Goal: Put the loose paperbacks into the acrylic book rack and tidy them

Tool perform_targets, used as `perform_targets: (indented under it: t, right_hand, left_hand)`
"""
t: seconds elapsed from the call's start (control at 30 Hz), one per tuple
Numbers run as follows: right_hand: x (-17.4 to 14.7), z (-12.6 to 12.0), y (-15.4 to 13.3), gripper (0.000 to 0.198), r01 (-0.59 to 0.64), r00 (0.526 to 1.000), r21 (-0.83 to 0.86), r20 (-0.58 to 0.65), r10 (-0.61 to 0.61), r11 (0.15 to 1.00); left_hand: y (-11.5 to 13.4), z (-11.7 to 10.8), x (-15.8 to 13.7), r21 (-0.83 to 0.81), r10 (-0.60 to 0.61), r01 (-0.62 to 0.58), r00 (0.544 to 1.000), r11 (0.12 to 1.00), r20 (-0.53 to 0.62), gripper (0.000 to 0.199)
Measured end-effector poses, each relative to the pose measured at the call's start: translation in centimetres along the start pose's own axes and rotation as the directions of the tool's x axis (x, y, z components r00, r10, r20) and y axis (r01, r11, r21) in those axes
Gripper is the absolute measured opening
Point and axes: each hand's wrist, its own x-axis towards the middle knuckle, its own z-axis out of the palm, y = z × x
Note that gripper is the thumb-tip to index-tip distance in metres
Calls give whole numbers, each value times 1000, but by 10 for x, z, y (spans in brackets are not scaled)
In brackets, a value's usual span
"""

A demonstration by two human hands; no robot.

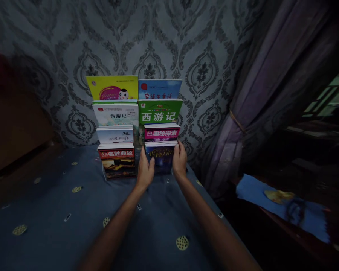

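Two columns of upright books stand in steps against the wall, the lower ones in front. At the front of the right column is a dark blue book (161, 155), with more page edges showing just behind it. My left hand (145, 169) holds its left edge, thumb across the cover. Around the right edge, my right hand (180, 159) has its fingers bent. Behind it rise a magenta book (162, 134), a green book (159, 111) and a light blue book (161, 89). Left of my hands, a red-topped book (118, 162) fronts the other column.
Further back on the left are a pale blue book (115, 136), a white book (115, 113) and a yellow book (113, 86). Dark blue patterned cloth (84, 226) covers the surface. A purple curtain (251, 94) hangs right, near a blue cloth (251, 190) on a lower surface.
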Motion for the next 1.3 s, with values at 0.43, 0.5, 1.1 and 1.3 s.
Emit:
perform_targets:
  t: [0.43, 0.5, 1.1, 1.3]
  right_hand:
    - [-11, 4, 6, 67, -40, 999, -27, 2, 40, 999]
    - [-12, 1, 4, 66, -31, 999, -34, 8, 31, 999]
    - [-107, 93, -55, 70, 47, 922, 95, 380, -80, 994]
    - [-108, 110, -56, 66, -35, 929, 152, 370, -24, 988]
  left_hand:
    - [2, 1, -1, 18, -1, 1, 999, 1000, 46, 67]
    - [6, -4, -9, 59, 25, -29, 997, 998, 72, 69]
    - [-18, -156, 26, 29, 67, -60, 921, 998, -384, 64]
    - [-21, -146, 24, -3, 9, -11, 944, 1000, -329, 61]
